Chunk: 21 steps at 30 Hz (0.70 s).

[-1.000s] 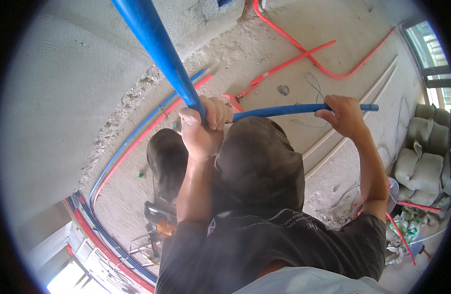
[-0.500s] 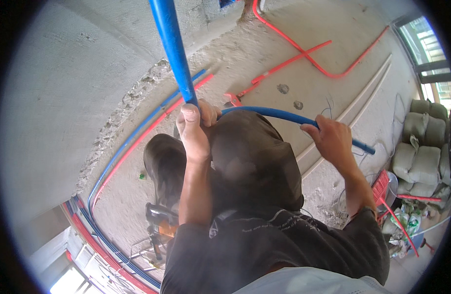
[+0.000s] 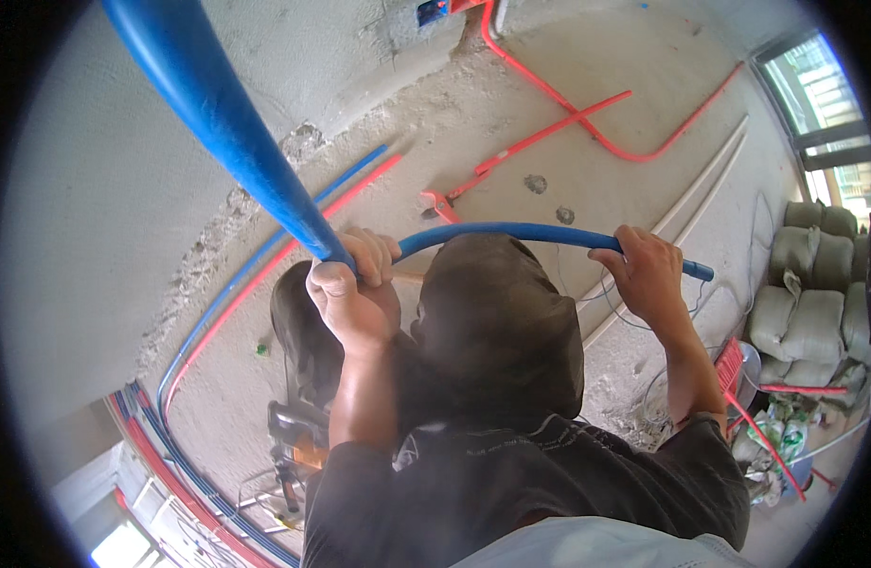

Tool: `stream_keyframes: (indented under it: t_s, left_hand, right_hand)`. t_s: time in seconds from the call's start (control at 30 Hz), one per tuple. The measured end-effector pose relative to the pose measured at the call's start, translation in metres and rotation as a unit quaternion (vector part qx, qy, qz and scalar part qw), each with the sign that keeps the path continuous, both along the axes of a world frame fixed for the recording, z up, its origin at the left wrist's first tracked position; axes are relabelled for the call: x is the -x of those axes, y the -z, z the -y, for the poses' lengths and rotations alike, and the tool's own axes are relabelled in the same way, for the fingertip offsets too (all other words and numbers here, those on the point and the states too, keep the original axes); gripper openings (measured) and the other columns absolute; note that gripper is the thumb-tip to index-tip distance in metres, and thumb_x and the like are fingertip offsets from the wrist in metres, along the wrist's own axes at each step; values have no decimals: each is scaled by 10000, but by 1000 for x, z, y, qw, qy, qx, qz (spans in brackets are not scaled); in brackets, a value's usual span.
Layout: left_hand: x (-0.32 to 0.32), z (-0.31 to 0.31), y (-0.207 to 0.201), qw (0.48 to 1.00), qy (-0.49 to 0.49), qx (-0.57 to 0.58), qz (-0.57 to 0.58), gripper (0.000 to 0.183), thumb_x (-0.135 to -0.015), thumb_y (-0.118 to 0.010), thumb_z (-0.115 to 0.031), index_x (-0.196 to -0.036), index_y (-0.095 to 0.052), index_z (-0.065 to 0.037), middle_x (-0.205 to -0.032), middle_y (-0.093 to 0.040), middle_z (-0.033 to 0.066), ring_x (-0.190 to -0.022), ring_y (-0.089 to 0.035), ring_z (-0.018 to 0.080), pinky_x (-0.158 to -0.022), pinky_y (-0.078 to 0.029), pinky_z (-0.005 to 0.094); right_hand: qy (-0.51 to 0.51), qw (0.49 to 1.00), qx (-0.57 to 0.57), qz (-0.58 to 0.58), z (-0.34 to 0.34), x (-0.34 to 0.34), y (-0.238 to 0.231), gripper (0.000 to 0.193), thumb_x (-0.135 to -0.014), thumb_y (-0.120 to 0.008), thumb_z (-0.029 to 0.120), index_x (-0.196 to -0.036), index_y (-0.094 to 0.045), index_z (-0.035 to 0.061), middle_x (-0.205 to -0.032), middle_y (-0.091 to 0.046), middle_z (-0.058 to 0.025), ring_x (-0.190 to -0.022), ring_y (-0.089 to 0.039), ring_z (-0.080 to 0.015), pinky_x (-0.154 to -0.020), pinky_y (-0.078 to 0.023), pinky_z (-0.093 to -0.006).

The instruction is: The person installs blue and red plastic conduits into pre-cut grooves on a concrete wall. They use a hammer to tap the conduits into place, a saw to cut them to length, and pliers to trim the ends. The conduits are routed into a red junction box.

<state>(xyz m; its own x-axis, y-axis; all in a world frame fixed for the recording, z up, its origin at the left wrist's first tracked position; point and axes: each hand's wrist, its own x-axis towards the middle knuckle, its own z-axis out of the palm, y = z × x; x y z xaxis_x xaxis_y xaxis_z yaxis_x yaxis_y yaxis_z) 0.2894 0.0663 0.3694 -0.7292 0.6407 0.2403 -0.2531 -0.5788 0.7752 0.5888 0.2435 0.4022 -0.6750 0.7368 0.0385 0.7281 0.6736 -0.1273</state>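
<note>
"Bare, dusty floor (image 3: 663, 114) spreads out in front of you, with a rough grey wall (image 3: 104, 237) on your left and a window (image 3: 828, 104) far off on your right."

"Below that window you have a stack of filled bags (image 3: 814, 322), and nearer you a red broom (image 3: 729, 364) beside some litter."

"What about your hands?"

"You have your left hand (image 3: 360, 293) wrapped firmly around the blue pipe (image 3: 511, 228), thumb on the near side. From your fist, a thick-looking blue stretch rises toward the upper left, close to the camera; your fingers cover the turn, so I can't tell whether it is all one length."

"And your right hand (image 3: 648, 275)?"

"It grips the pipe near the other end, fingers over the top and thumb underneath, and a short end sticks out past your knuckles. Between your hands the pipe arches along the far side of your right knee (image 3: 502, 322); how hard it presses there, I can't tell."

"Beyond the pipe, you have a red hand tool (image 3: 445, 206) on the floor, next to a straight red pipe (image 3: 549, 133) that crosses a curved one (image 3: 637, 156)."

"By your left leg sits a black-and-orange tool (image 3: 298, 431), partly hidden by your arm."
</note>
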Motion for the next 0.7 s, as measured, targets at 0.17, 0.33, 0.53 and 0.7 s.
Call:
stream_keyframes:
  t_s: [0.17, 0.33, 0.53, 0.7]
  left_hand:
    - [-11, 6, -1, 995, -57, 59, -65, 641, -994, -638, -641, -769, -553, -46, -706, -477, 28, -678, -478, 181, -771, -469, 412]
    - [-10, 3, 2, 981, -75, 119, -136, 672, -1050, -516, -665, -763, -516, -57, -701, -468, 43, -682, -478, 199, -781, -470, 417]
    - [-25, 14, -6, 971, -119, 149, -146, 729, -1018, -462, -760, -765, -513, -78, -693, -460, 27, -687, -480, 201, -813, -465, 423]
    - [-21, 25, 3, 986, -135, 47, -91, 613, -999, -644, -617, -792, -556, -46, -711, -502, 40, -700, -486, 193, -784, -437, 401]
  right_hand:
    - [77, 996, 40, 7, 33, -2, 18, 496, -955, -703, 533, -846, -597, 61, -746, -654, -153, -735, -669, -412, -634, -476, -537]
    - [133, 990, 47, -4, 63, -3, 23, 513, -968, -685, 548, -831, -585, 64, -725, -651, -173, -703, -660, -431, -607, -468, -544]
    - [130, 991, 19, -16, 76, 2, 26, 490, -965, -705, 537, -828, -589, 80, -714, -644, -148, -679, -659, -418, -581, -449, -537]
    - [30, 998, 25, -56, 25, 28, 15, 473, -954, -727, 478, -827, -582, 46, -764, -632, -153, -736, -644, -402, -652, -442, -519]
